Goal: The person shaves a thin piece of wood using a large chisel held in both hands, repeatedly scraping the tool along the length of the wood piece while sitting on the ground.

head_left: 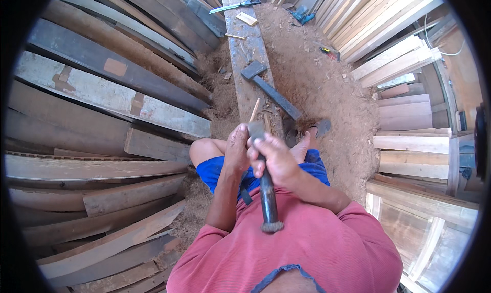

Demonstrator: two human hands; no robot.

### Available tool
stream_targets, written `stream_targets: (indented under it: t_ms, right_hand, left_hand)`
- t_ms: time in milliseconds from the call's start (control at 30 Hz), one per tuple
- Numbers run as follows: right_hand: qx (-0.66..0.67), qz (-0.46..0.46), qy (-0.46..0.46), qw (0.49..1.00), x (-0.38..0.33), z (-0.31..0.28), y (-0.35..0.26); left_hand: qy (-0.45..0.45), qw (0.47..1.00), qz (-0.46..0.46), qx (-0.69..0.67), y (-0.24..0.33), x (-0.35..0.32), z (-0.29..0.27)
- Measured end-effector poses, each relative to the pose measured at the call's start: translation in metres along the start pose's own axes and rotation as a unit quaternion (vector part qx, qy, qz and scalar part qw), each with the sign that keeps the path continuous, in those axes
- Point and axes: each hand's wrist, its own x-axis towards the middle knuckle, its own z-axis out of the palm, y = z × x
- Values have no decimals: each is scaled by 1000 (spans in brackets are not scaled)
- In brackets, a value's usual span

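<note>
My left hand [237, 147] is closed around a thin, pale wooden stick [254, 109], whose far end sticks out past the fingers. In my right hand [277, 157] is a wide-bladed chisel [268, 203]. Its dark handle points back toward my chest, and its blade lies against or right beside the stick; contact is hard to tell. Both hands are close together above my lap, at the near end of a narrow plank bench [241, 86]. On the bench just beyond them lies a heavy hammer [276, 95] with a dark blocky head.
Farther along the bench are a small wood block [246, 19], a short stick [235, 36] and a handsaw [232, 7]. Boards [112, 98] crowd the left, and stacked lumber [383, 22] the right. A teal power tool [302, 15] sits on the sawdust-covered floor [332, 109].
</note>
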Motion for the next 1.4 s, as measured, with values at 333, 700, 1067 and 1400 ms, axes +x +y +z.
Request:
stream_targets:
  t_ms: [333,700,1067,1400]
  right_hand:
    - [-121,-2,13,993,-25,34,1]
    - [-123,-25,12,992,-29,34,1]
    - [-96,-172,51,979,-47,32,-23]
    - [-3,-44,52,998,-16,22,-15]
  left_hand:
    - [-106,968,113,199,7,-21,-30]
    - [-109,980,121,111,-1,-31,-25]
    - [-146,947,128,255,-32,-59,-53]
    - [-117,977,-39,-174,-8,-26,-37]
